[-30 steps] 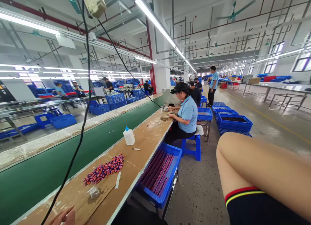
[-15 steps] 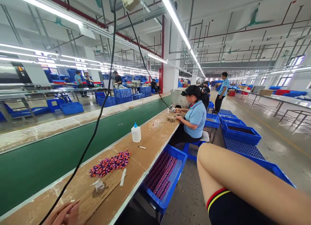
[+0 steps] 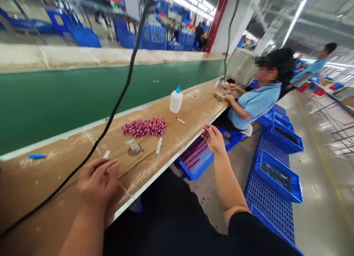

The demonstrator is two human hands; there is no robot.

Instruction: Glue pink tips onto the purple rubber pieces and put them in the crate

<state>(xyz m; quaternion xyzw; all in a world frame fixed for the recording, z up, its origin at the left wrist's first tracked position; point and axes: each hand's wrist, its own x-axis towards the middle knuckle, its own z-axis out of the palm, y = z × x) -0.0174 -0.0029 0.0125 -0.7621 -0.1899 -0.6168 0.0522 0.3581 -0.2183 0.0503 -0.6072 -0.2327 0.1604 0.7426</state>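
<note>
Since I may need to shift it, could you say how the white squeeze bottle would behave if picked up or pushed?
The white plastic squeeze bottle looks thin-walled, so it will probably give when squeezed and may feel light, though I cannot tell its fill. Tall on a small base, under a narrow blue nozzle, it could tip if pushed high.

The small dark pieces [image 3: 218,97] on the bench [image 3: 193,110] are too blurred to identify.

**Factory assembly line**

A long green conveyor belt [image 3: 83,97] runs beside a cardboard-topped workbench [image 3: 52,178], with blue plastic crates [image 3: 278,176] on the concrete floor [image 3: 318,197] and a worker in a light-blue polo shirt [image 3: 256,103] seated along the line.
</note>
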